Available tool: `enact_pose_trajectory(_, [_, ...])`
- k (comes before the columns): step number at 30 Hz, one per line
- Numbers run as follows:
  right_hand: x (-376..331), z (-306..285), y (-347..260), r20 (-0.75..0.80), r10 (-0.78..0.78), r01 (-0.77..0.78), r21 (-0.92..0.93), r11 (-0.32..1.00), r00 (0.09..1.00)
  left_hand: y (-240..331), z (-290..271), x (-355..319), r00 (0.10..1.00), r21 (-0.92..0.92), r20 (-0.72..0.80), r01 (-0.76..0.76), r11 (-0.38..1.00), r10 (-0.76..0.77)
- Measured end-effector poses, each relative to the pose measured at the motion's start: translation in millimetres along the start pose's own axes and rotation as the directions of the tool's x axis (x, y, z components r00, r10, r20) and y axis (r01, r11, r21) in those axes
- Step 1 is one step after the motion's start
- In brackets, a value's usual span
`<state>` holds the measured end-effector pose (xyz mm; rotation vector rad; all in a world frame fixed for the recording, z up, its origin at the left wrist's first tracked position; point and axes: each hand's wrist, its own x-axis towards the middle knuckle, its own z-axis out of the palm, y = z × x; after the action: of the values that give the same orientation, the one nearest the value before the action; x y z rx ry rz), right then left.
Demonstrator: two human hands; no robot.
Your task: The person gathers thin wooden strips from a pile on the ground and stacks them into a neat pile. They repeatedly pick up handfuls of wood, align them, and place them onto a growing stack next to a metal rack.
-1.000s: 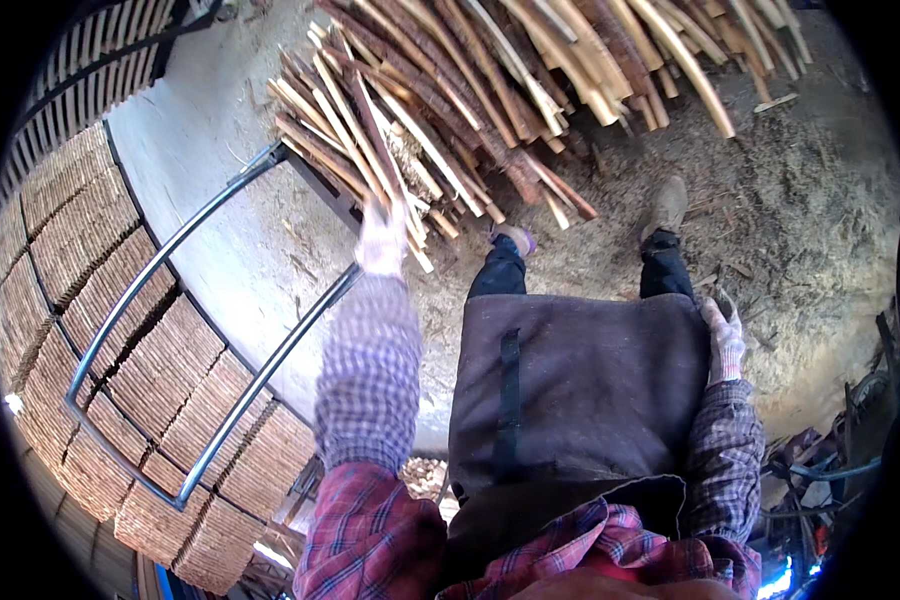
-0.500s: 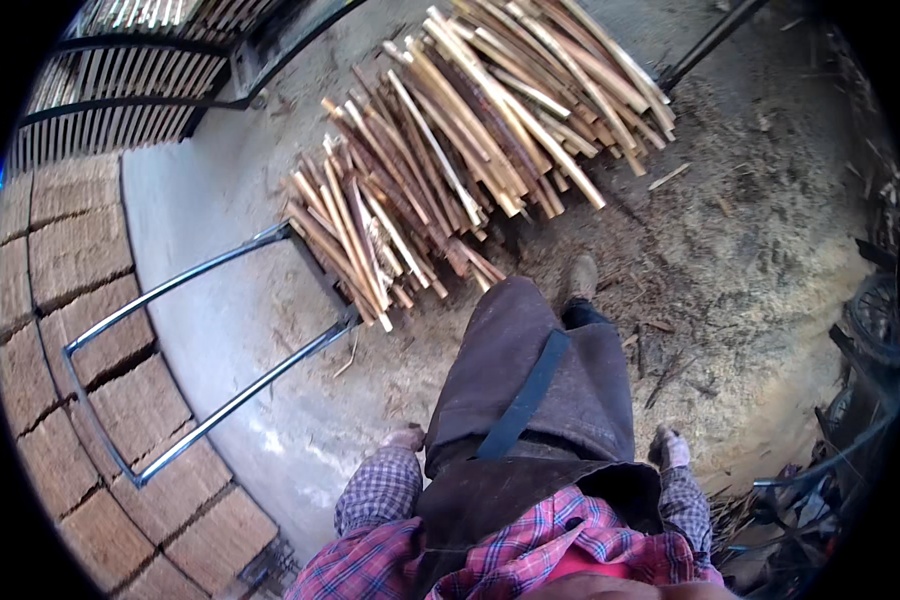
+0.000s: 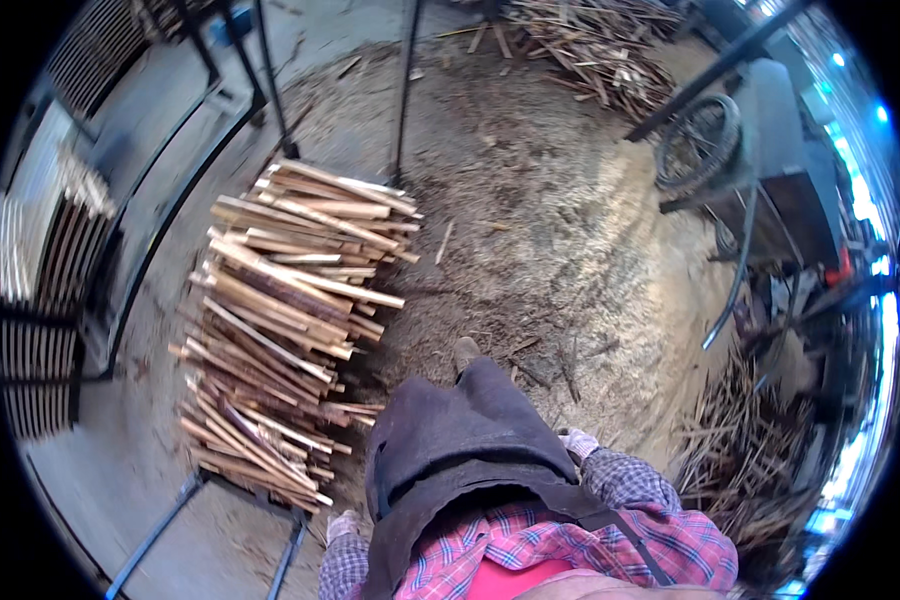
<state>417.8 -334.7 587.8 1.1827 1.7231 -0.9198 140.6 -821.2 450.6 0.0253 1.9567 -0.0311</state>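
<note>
Many split wooden sticks [image 3: 290, 320] are lying in one tall stack on a metal rack [image 3: 210, 495], up and to the left of my left hand [image 3: 342, 524]. I am not holding any of them. Both my hands are hanging low beside my dark apron [image 3: 460, 450], and both are wearing light work gloves.

My left hand is sitting just under the near end of the stack, close to it but not touching it. Its fingers are looking loosely curled with nothing in them, though it is small in the view. My right hand [image 3: 577, 442] is resting at my other side, well apart from the sticks, and I cannot tell whether it is open or closed; I am seeing nothing in it.

I am judging that the stacking is far along, because the pile is already high and quite orderly. Work is remaining, I think: loose sticks [image 3: 760, 450] are lying in a heap to the right of my right hand, and another heap [image 3: 590, 45] is lying far ahead of me on the sawdust floor [image 3: 560, 250].
</note>
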Motion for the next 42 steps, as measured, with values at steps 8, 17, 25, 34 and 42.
enact_pose_trajectory(8, [3,-7,68,-0.07,0.234,-0.21,0.254,0.944,0.97,328,-182,-41,0.944,-0.414,-0.288,-0.276,0.867,0.163])
enact_pose_trajectory(17, [136,-89,209,-0.106,0.333,-0.279,0.346,0.896,0.937,680,-126,-8,0.797,-0.103,-0.281,-0.578,0.809,0.534])
enact_pose_trajectory(25, [169,-322,270,0.039,0.591,-0.448,0.693,0.565,0.805,787,-150,-30,0.929,0.132,-0.219,-0.273,0.953,0.297])
enact_pose_trajectory(34, [318,-508,180,-0.14,0.315,-0.117,0.731,0.672,0.939,770,-184,52,0.969,0.65,0.059,-0.219,0.727,0.239])
enact_pose_trajectory(42, [349,-613,175,0.061,0.505,-0.357,0.778,0.517,0.861,1125,-302,75,0.945,0.624,-0.184,-0.101,0.775,0.271])
